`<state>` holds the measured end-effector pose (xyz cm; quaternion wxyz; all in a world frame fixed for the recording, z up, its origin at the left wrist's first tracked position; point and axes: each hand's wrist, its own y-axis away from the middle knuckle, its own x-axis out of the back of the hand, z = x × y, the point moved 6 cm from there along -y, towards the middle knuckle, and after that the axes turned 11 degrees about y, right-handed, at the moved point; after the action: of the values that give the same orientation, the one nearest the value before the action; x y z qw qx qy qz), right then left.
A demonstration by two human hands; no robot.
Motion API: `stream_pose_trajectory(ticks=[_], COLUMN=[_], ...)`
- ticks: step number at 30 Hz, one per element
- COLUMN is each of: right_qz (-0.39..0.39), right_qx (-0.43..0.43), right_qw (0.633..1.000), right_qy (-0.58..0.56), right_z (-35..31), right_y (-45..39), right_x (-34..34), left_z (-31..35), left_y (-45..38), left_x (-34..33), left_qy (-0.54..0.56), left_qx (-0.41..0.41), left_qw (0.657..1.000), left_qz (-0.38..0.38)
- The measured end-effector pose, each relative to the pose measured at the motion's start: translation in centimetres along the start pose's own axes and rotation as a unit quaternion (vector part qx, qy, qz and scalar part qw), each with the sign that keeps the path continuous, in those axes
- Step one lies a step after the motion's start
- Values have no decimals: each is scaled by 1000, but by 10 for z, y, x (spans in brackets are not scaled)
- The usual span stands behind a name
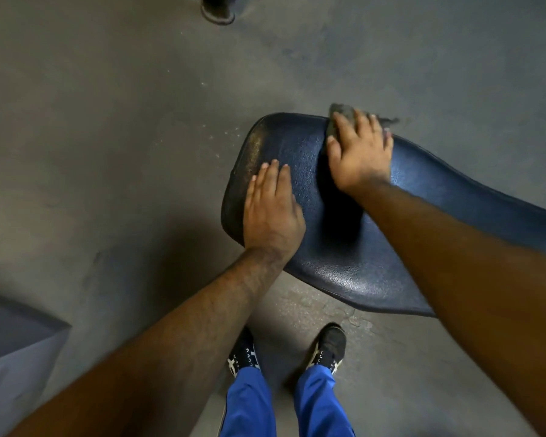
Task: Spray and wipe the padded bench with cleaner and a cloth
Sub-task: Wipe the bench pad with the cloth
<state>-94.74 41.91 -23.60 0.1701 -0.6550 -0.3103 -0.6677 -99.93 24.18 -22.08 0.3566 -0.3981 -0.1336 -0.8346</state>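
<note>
A dark blue padded bench (338, 272) runs from the middle of the view to the right edge, its rounded end pointing left. My right hand (360, 152) presses flat on a grey cloth (341, 113) at the bench's far edge; most of the cloth is hidden under the palm and fingers. My left hand (271, 206) lies flat and empty on the pad near its rounded end, fingers together and pointing away from me. No spray bottle is in view.
Grey concrete floor (123, 121) surrounds the bench. A dark round base (218, 11) stands at the top edge. A grey angled block (13, 335) sits at the left edge. My feet in black shoes (328, 345) stand just in front of the bench.
</note>
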Motion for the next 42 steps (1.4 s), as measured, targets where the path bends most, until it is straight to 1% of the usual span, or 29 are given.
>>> stream_pose_trajectory(ticks=[1,2,3,5,6,7,9,10,11,12,13,14,15,17,18,19,22,23,24,26,27,28,31,32,35,36,39,40,42], right_qz=[-12,1,26,43,49,51,29,16,25,36,32,30,38,32,25,25,34,40,45,28,13,16,34,39,39,39,45,42,40], right_qx=[-54,-23,57,234,245,188,-34,-68,-17,79,179,232,209,3,-68,-51,208,229,177,-52,-100,-65,193,205,26,16,200,221,111], right_qw=[998,1000,998,971,967,979,999,998,1000,996,983,972,977,999,997,998,977,972,983,998,995,998,981,978,999,999,979,974,993], right_qy=[-6,1,3,36,52,54,2,-3,6,6,19,31,37,6,-8,-6,17,30,33,-5,-11,-4,3,4,-14,-21,-17,-11,-17], right_z=[-2,-11,-18,-2,17,34,51,42,28,21,27,43,59,80,74,55,47,65,83,103,90,67,43,54,64,48,21,27,34], right_y=[2,12,26,55,54,44,33,39,48,60,71,73,66,55,59,69,97,91,76,52,49,50,61,56,46,54,77,75,66], right_x=[-3,-4,-5,-11,-11,-10,-11,-12,-12,-15,-18,-17,-15,-15,-18,-18,-21,-17,-13,-12,-14,-14,-15,-13,-16,-16,-17,-15,-13], left_z=[2,5,7,11,13,15,20,25,29,31,33,32,31,32,32,32,33,32,33,35,34,33,32,33,33,33,29,24,11], left_y=[-1,-2,-3,-2,-1,-1,-2,-1,0,1,2,2,3,3,4,5,8,9,9,7,7,7,7,8,7,7,3,3,0], left_x=[-3,-5,-6,-9,-12,-14,-21,-25,-27,-30,-33,-36,-37,-37,-38,-38,-42,-42,-43,-45,-45,-45,-45,-45,-48,-46,-34,-27,-13], left_qy=[-7,-16,-28,-58,-71,-79,-84,-82,-76,-68,-62,-62,-64,-70,-71,-70,-77,-79,-79,-76,-73,-68,-61,-64,-61,-46,33,39,14], left_qx=[-1,4,10,15,15,15,12,6,1,-1,-2,-3,-4,-12,-15,-19,-35,-37,-42,-55,-57,-58,-63,-65,-62,-60,-41,-34,-24], left_qw=[1000,1000,1000,998,997,997,996,996,997,997,997,997,997,997,996,996,995,995,994,994,994,994,995,995,995,996,997,998,999], left_qz=[-9,-11,-8,-7,-9,-7,-10,-15,-19,-26,-37,-44,-43,-42,-46,-48,-58,-57,-54,-53,-54,-54,-55,-52,-47,-48,-50,-46,-40])
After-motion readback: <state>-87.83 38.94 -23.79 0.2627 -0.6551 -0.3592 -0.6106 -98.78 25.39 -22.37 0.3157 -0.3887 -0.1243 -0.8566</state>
